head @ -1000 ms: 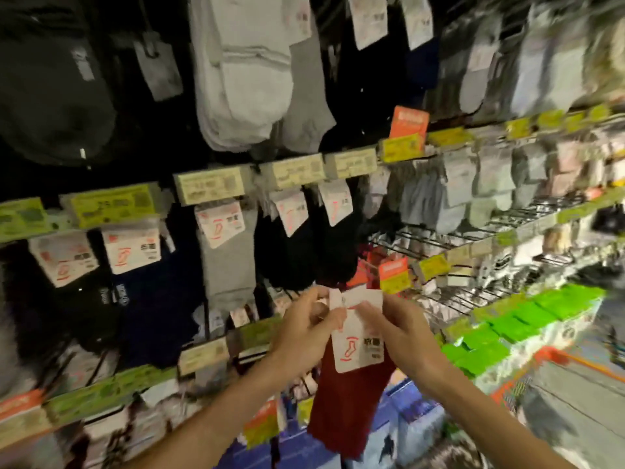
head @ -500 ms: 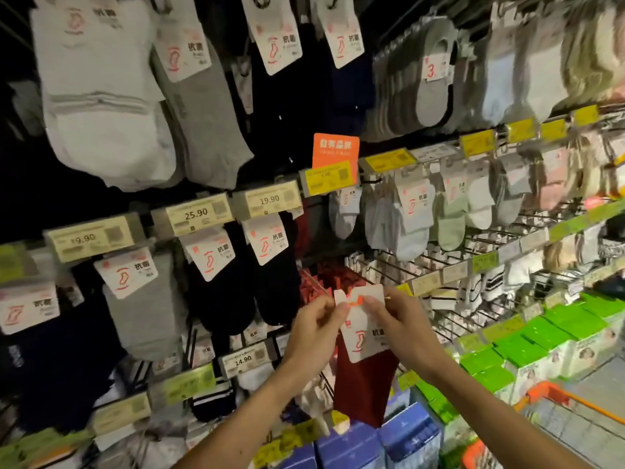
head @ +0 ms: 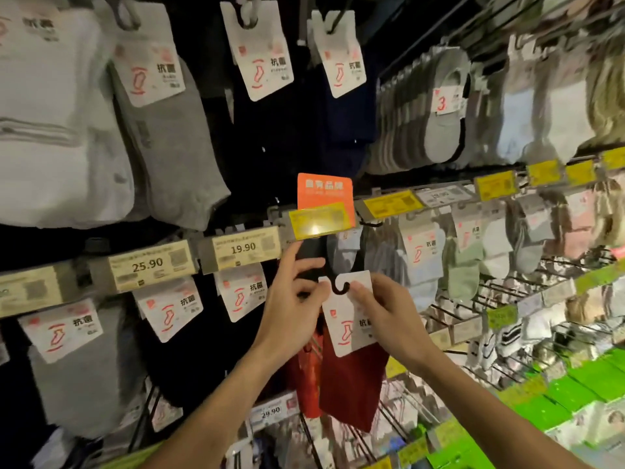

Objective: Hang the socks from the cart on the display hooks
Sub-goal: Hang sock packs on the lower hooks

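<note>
Red socks (head: pixel 351 387) on a white card (head: pixel 341 321), left hand (head: pixel 291 313) pinching its left edge, right hand (head: pixel 385 309) pinching its right side, black hook (head: pixel 338 287) at the card's top, below a yellow price label (head: pixel 318 220).

Price tags (head: pixel 147 265): 25.90, 19.90; sock label (head: pixel 443 103): 3.

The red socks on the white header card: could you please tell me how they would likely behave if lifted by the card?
Probably floppy: the red socks hang limp below the white header card. The card looks stiffer, being flat between the left hand and right hand pinching it. Likely light, since fingertip pinches carry it.
</note>
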